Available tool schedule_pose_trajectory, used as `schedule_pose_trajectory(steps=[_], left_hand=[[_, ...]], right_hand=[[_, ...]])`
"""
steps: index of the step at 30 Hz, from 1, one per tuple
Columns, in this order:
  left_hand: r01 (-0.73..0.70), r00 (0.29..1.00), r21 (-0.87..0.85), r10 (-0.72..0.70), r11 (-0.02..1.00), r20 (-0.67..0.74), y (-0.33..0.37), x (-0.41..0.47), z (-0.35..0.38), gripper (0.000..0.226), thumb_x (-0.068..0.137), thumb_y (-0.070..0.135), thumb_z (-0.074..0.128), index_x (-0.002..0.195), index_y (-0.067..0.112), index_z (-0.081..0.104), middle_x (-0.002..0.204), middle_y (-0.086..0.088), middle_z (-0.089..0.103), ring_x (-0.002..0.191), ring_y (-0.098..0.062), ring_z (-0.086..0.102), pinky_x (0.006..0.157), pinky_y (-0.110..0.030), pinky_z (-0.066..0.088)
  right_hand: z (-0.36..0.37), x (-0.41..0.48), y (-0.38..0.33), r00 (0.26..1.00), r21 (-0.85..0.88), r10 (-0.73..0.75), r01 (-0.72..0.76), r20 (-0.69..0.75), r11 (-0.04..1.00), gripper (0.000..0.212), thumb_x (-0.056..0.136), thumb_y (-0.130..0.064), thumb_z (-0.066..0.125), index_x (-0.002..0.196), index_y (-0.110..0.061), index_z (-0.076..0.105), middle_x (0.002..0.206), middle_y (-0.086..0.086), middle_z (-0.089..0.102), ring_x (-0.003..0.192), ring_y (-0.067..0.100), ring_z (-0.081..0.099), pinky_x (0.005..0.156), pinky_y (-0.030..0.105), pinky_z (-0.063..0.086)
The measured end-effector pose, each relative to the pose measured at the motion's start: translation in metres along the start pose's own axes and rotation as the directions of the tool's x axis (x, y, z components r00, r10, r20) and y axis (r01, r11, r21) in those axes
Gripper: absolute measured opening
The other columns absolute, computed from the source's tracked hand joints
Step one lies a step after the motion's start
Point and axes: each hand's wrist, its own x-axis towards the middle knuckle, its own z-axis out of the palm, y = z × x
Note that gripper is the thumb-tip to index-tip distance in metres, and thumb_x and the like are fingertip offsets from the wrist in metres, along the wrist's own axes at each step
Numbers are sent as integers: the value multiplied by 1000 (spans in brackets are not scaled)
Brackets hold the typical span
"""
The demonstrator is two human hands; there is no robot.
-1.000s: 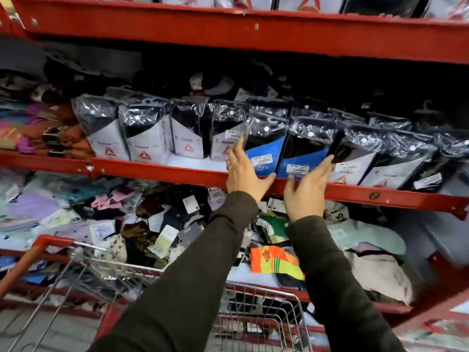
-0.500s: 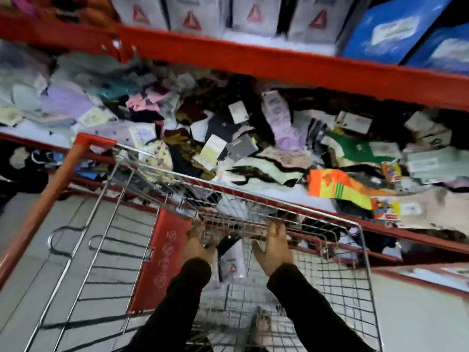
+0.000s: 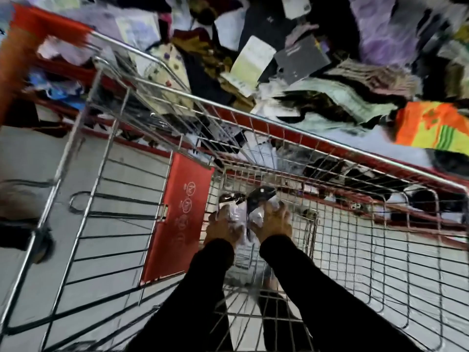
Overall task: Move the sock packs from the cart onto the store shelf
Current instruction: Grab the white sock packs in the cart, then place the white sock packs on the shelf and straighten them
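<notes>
Both my arms reach down into the wire cart (image 3: 299, 128). My left hand (image 3: 220, 228) and my right hand (image 3: 275, 223) sit side by side deep in the basket, closed around clear plastic sock packs (image 3: 243, 210) with black socks and white card inside. The packs poke up between and above my fingers. How many packs I hold is unclear through the blur. The store shelf (image 3: 317, 146) with its red edge runs just beyond the cart's far rim.
Loose socks in many colours lie heaped on the low shelf, among them an orange and yellow pair (image 3: 431, 128). A red flap (image 3: 180, 214) closes the cart's child seat on the left. Grey floor shows through the wire bottom.
My hands left the upper shelf, dropped into the cart and closed on the sock packs. My view tilted down to the cart's inside.
</notes>
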Motion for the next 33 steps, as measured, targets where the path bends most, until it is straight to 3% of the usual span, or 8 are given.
schedule_pose_trajectory(steps=[3, 6, 14, 18, 23, 26, 30, 33], left_hand=[[-56, 998, 26, 57, 998, -36, 3, 1, 7, 77, 88, 36, 69, 153, 24, 28, 156, -15, 30, 133, -36, 48, 106, -42, 44], [-61, 997, 65, 64, 996, -53, 3, 1, 13, 84, 86, 40, 71, 154, 33, 22, 159, -10, 20, 135, -36, 44, 107, -44, 45], [41, 993, 76, -32, 996, -112, 20, 10, 15, 102, 74, 37, 82, 150, 12, 18, 144, -19, 32, 130, -42, 44, 106, -48, 44], [56, 991, 8, -55, 998, -125, 27, 1, 6, 121, 64, 37, 88, 153, 9, 10, 144, -20, 31, 131, -40, 43, 105, -44, 44], [-37, 976, -104, 14, 994, -216, 48, -47, -12, 98, 60, 46, 90, 135, 2, 43, 139, -20, 38, 128, -37, 44, 106, -40, 45], [-132, 953, -198, 69, 971, -296, 63, -84, -34, 98, 59, 45, 91, 133, 1, 44, 145, -22, 35, 133, -37, 43, 107, -36, 42], [-264, 896, -208, 160, 942, -414, 91, -135, -72, 112, 58, 53, 87, 145, 6, 33, 150, -18, 35, 131, -36, 48, 104, -43, 49], [-477, 788, -287, 260, 831, -558, 117, -179, -103, 109, 58, 44, 90, 145, 12, 32, 144, -13, 39, 121, -30, 55, 99, -39, 53]], right_hand=[[2, 9, 4, 998, -13, -17, 16, -64, 1000, 91, 83, -60, 65, 153, -24, 19, 154, 19, 26, 136, 40, 35, 100, 47, 45], [2, 13, 15, 999, -32, -1, -1, -55, 999, 97, 80, -57, 70, 154, -25, 16, 154, 17, 27, 137, 40, 35, 100, 47, 45], [5, 12, 43, 982, -170, -16, -17, -189, 985, 89, 79, -67, 62, 147, -25, 22, 140, 20, 38, 123, 38, 47, 93, 46, 49], [-11, -2, 52, 981, -32, 15, -22, -192, 999, 89, 77, -62, 67, 145, -22, 24, 141, 19, 40, 126, 42, 47, 95, 47, 49], [-57, -47, 70, 959, 197, 38, 19, -282, 980, 128, 66, -64, 78, 153, -4, 6, 155, 24, 31, 135, 41, 46, 109, 47, 44], [-94, -86, 78, 940, 283, 28, 74, -340, 956, 144, 60, -68, 81, 154, 4, -1, 159, 24, 26, 138, 38, 44, 112, 44, 42], [-153, -142, 83, 838, 247, -74, 242, -540, 938, 123, 56, -71, 77, 149, -4, 34, 157, 17, 32, 139, 31, 43, 106, 40, 48], [-197, -188, 85, 683, 319, -61, 415, -727, 852, 121, 50, -71, 69, 146, -5, 36, 146, 14, 46, 128, 30, 54, 96, 37, 54]])
